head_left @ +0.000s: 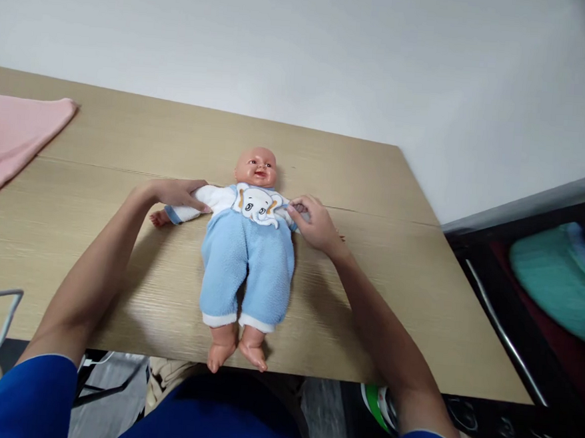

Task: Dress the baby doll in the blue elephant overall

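Note:
A baby doll [247,262] lies on its back on the wooden table [379,265], head away from me and bare feet at the near edge. It wears light blue fleece trousers and a white top with an elephant face on the chest. My left hand [177,192] is around the white sleeve [218,199] on the left side, thumb and fingers on either side of the arm. On the other side, my right hand [316,224] pinches the doll's sleeve beside the elephant's ear. That doll arm is mostly hidden behind my hand; only its fingertips show.
A pink cloth [18,136] lies at the table's left end. A white wall [304,53] rises behind the table. To the right stands a dark shelf or cart with a turquoise item [556,281], blurred. A white bent metal bar [9,319] shows at lower left.

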A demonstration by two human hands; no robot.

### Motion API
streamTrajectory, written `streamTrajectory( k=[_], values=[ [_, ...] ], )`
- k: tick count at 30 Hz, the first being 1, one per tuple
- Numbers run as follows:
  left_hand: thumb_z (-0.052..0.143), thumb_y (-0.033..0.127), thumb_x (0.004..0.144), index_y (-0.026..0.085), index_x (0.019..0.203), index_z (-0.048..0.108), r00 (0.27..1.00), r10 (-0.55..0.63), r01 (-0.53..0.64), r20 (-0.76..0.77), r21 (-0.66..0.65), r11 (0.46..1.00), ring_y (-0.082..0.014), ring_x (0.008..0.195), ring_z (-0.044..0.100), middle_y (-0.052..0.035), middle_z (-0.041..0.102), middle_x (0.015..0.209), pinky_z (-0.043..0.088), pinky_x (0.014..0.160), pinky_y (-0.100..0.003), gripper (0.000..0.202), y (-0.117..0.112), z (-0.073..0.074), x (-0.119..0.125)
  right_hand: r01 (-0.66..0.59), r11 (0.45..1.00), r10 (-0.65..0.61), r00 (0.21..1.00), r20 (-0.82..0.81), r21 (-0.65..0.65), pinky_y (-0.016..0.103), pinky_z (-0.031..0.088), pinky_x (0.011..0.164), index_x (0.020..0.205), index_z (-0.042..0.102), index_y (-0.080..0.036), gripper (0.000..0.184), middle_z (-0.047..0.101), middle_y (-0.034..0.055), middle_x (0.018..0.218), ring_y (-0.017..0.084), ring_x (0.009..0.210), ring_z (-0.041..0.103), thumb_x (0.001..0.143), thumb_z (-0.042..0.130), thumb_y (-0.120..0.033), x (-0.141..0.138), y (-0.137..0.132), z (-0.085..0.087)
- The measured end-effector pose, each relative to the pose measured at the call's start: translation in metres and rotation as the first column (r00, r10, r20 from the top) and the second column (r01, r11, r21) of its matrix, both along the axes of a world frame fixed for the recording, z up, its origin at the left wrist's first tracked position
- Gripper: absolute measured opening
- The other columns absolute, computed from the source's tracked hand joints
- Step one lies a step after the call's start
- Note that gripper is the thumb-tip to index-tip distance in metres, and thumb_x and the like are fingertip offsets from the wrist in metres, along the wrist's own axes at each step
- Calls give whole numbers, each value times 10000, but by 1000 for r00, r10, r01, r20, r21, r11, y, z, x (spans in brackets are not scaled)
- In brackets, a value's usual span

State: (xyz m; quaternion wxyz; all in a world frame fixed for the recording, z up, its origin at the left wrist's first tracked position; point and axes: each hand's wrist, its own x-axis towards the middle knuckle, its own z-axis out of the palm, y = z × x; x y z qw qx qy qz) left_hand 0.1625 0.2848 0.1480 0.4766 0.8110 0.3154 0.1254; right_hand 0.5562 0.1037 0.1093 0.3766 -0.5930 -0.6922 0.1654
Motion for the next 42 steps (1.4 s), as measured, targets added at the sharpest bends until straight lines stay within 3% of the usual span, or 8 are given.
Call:
streamTrajectory(
  k=[6, 8, 11, 15, 19, 29, 38, 42],
  values=[
    [1130, 274, 433, 233, 1017, 851, 863, 354, -255, -361, 293, 921, -453, 1065, 761, -73, 769, 808, 553, 1144, -601, 648, -6, 15, -27, 158, 985, -165, 978, 127, 63, 676, 496, 1243, 1502, 673, -281, 615, 712, 210, 1514, 440, 1403, 652, 976, 812, -567, 49, -84, -37],
    [1117, 337, 536, 215, 1079, 833, 854, 419, -263, -310, 437, 860, -538, 1322, 658, -117, 764, 994, 381, 1280, -751, 625, -24, 28, -13, 197, 980, -198, 978, 70, 24, 708, 529, 1200, 1444, 721, -291, 614, 755, 199, 1420, 456, 1330, 692, 941, 842, -619, 71, -100, -45],
    [992, 408, 816, 226, 1189, 819, 970, 244, -197, -15, 540, 818, -491, 1469, 544, -135, 729, 1258, 285, 1364, -717, 450, -53, 38, 43, 201, 979, -203, 975, -91, -33, 676, 603, 1114, 1264, 788, -301, 514, 814, 164, 1248, 418, 1171, 762, 903, 889, -653, 90, -103, -50],
    [844, 402, 996, 237, 1218, 804, 982, -143, 35, 122, 627, 778, -440, 1428, 571, -157, 733, 1340, 321, 1356, -623, 279, -75, 21, 138, 134, 980, -183, 901, -393, -150, 514, 684, 927, 1218, 756, -295, 658, 842, 112, 1115, 330, 998, 798, 748, 1023, -670, 89, -88, -47],
    [763, 352, 1048, 211, 1078, 772, 986, -151, 73, 76, 613, 787, -394, 1146, 660, -159, 759, 1087, 468, 1150, -545, 145, -79, -6, 184, 146, 979, -201, 801, -564, -142, 496, 675, 1014, 1159, 747, -285, 760, 836, 98, 1149, 314, 1059, 801, 634, 1050, -744, 77, -72, -40],
    [713, 465, 1116, 256, 1050, 766, 901, -297, 113, 316, 490, 864, -344, 1083, 673, -131, 746, 1097, 464, 1131, -484, 226, -96, -1, 169, 127, 992, -95, 756, -647, 3, 483, 641, 1088, 1015, 672, -305, 681, 781, 40, 1037, 280, 1060, 767, 644, 1040, -743, 9, -2, -19],
    [511, 629, 1204, 253, 1114, 715, 838, -363, -34, 406, 704, 709, -298, 994, 690, -131, 749, 1058, 523, 942, -463, 437, -96, -16, 164, -147, 974, 207, 889, -408, 173, 419, 623, 910, 1138, 737, -287, 406, 704, 39, 1012, 243, 946, 689, 1022, 798, -671, -12, -21, -23],
    [527, 682, 1195, 227, 1141, 673, 804, -311, -25, 506, 552, 833, -266, 996, 736, -124, 770, 1078, 573, 924, -425, 480, -95, -17, 168, -156, 945, 206, 966, -155, 288, 485, 604, 978, 1147, 742, -300, 310, 692, 50, 1027, 278, 991, 667, 1033, 820, -577, -16, -35, -15]
  ],
)
